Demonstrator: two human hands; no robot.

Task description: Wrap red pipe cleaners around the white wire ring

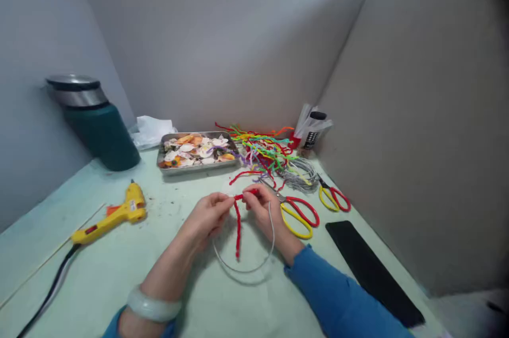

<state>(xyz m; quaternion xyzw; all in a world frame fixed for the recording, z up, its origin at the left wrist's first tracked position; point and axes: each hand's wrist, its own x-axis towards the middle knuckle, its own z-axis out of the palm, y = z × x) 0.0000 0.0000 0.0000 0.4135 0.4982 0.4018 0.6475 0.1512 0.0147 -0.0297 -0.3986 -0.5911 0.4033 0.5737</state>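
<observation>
My left hand [210,214] and my right hand [265,209] meet over the table, both with pinched fingers. Between their fingertips runs the top of a grey wire hoop [245,272], whose lower curve hangs toward the tabletop. A piece of red yarn [238,229] is wound around the hoop's upper part where both hands pinch it. One end of the yarn dangles straight down inside the hoop. My fingers partly cover the wound part. Just beyond my right wrist lie large scissors [300,216] with one red and one yellow handle.
A yellow glue gun [115,216] with a cord lies left, near a teal bottle [101,133]. At the back are a metal tray [199,168] of shells, coloured yarn [262,147], coiled wire [300,176] and glue sticks [305,121]. Small scissors [333,196] and a black strip [369,269] lie right.
</observation>
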